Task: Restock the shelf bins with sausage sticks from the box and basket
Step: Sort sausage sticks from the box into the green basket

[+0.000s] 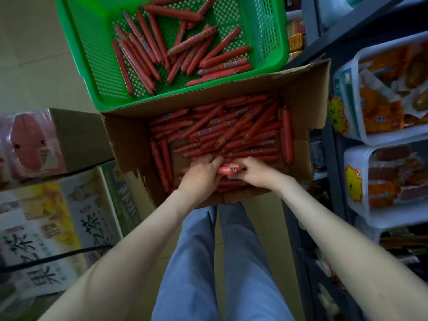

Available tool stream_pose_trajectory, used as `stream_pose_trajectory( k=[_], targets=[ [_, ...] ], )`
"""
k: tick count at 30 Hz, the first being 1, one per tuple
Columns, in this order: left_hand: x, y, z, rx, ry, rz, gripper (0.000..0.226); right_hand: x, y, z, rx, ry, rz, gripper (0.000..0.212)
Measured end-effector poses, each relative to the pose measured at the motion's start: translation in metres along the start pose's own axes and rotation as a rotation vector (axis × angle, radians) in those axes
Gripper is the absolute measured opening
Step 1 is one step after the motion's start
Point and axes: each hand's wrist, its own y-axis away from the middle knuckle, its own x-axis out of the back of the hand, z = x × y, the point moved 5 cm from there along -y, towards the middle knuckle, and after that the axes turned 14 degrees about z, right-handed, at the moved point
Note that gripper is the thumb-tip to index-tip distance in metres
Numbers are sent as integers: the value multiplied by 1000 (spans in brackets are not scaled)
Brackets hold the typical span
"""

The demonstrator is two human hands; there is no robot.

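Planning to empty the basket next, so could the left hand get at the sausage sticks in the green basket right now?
Probably yes: the green basket is open-topped, just beyond the box, nothing over its sausage sticks. But the left hand is down in the box, holding sticks.

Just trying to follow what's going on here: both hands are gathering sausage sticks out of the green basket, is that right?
Not quite. The head view shows the left hand and the right hand gathering sausage sticks out of the cardboard box, not the green basket. The basket sits beyond the box, and neither hand is touching it.
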Motion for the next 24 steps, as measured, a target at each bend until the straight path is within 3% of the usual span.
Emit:
stream_pose_trajectory(
  k=[3, 5, 8, 11, 14, 19, 24],
  targets=[
    [-15, 0, -5, -12, -72, -271, 41, 15, 2, 1, -1, 38, 91, 18],
    [-24, 5, -13, -12, -125, -350, 45, 28, 2, 10, -12, 79, 180, 14],
    [-30, 15, -28, 165, 46, -337, 42, 45, 1, 31, -97, 20, 279, 8],
    [-31, 19, -39, 422, 356, -200, 38, 45, 1, 32, -114, -72, 256, 2],
    [-27, 18, -35, 600, 637, -200, 18, 31, 2, 11, -69, -203, 230, 10],
    [5, 11, 0, 482, 784, -400, 11, 30, 12, -42, 82, -365, 262, 7],
    [81, -2, 22, 482, 960, -286, 8, 71, 38, -102, 197, -468, 350, 26]
  ],
)
